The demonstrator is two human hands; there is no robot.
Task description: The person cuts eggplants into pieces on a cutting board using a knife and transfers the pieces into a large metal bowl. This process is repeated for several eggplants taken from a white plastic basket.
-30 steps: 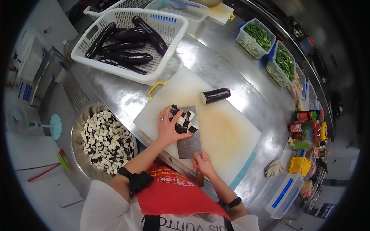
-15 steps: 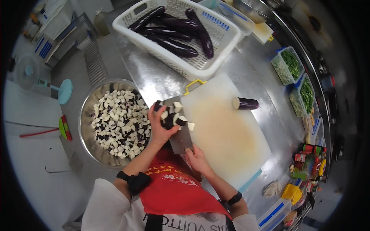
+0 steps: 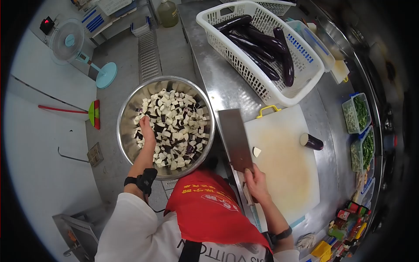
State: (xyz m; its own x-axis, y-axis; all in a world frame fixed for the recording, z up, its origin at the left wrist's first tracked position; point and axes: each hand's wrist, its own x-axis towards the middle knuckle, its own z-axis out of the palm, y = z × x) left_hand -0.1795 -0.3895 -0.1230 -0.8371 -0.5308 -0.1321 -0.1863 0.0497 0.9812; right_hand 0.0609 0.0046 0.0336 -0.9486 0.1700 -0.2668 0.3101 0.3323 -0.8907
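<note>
My left hand [image 3: 148,132] is over the left side of a large steel bowl [image 3: 123,150], its fingers reaching to the diced eggplant [image 3: 174,126] heaped inside. The fingers look stretched out, with nothing gripped between them that I can see. My right hand [image 3: 256,183] is closed around a cleaver [image 3: 235,137], whose broad blade lies along the left edge of the white cutting board [image 3: 283,174]. One small eggplant piece [image 3: 256,152] lies on the board beside the blade. A cut length of eggplant [image 3: 311,142] rests at the board's right edge.
A white plastic basket [image 3: 279,94] holding several whole eggplants [image 3: 286,61] stands beyond the board on the steel table [image 3: 209,56]. Tubs of chopped greens [image 3: 360,113] and bottles [image 3: 349,214] line the right side. A fan [image 3: 69,41] stands on the floor at left.
My left hand has left the cleaver blade and moved left into the bowl. The eggplant pieces are off the blade. My right hand still holds the cleaver; the view has shifted.
</note>
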